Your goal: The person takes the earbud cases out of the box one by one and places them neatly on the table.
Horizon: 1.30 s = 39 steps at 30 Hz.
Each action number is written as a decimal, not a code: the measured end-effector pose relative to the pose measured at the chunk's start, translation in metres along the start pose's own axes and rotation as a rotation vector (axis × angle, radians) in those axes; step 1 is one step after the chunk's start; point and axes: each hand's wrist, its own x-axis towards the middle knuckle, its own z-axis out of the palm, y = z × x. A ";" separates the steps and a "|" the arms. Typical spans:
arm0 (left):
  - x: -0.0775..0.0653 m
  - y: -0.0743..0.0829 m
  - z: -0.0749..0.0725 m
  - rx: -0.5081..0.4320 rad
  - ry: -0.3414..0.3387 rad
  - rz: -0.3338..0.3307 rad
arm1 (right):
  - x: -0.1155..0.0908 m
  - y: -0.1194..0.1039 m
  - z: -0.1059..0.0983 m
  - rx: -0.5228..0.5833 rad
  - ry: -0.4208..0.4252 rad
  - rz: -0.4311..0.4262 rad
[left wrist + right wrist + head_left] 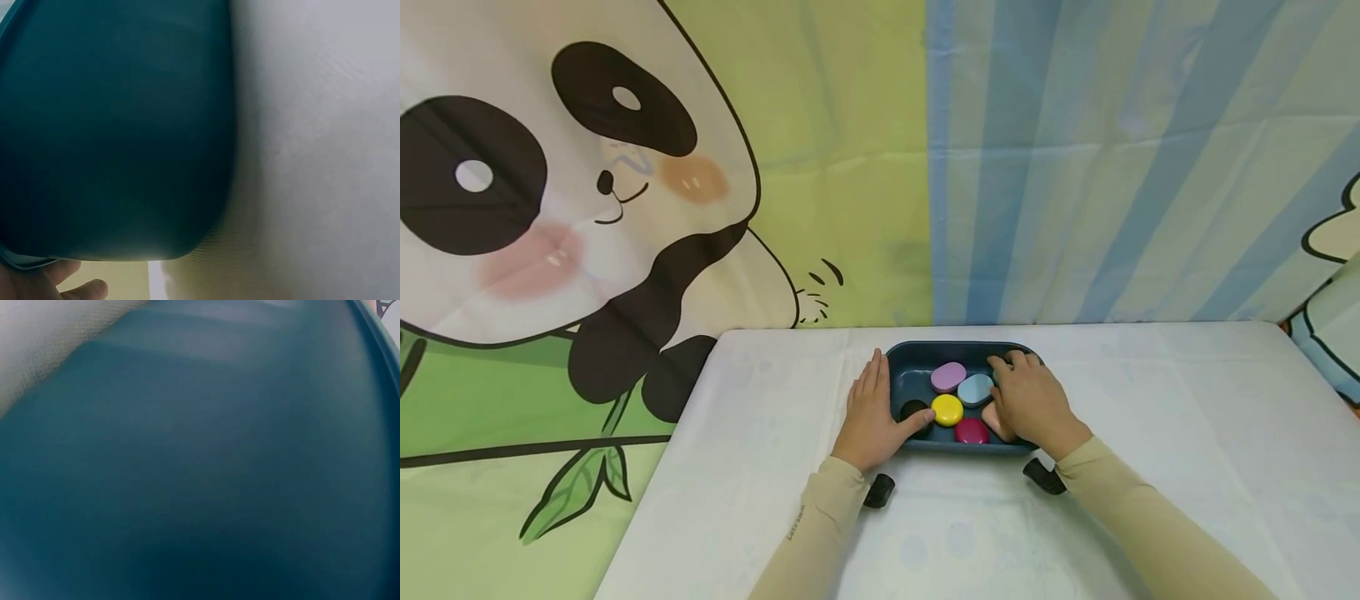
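Observation:
A dark blue tray [925,348] holds several smooth rounded pieces: lilac [948,377], light blue [975,390], yellow [947,410], black [913,408], crimson [972,431] and peach [997,422]. My left hand [874,417] lies along the tray's left side, its fingers straight and its thumb reaching over the rim by the black and yellow pieces. Over the tray's right end is my right hand [1033,400], fingers bent down inside; a sliver of green shows beside them, and whether they pinch it is hidden. Both wrist views show mostly the tray's outer wall [119,125].
The tray stands on a white-covered table [1180,400], near its far edge. Behind hangs a printed curtain [850,167] with a panda and stripes. Black wrist camera parts [878,491] sit beneath both wrists.

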 end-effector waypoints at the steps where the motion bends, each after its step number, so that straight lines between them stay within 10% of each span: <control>1: 0.000 0.000 0.001 -0.007 0.002 -0.002 | 0.000 0.000 0.001 -0.008 -0.008 0.003; 39: 0.001 -0.006 0.006 -0.081 0.018 -0.015 | 0.006 0.004 0.008 -0.100 -0.010 -0.121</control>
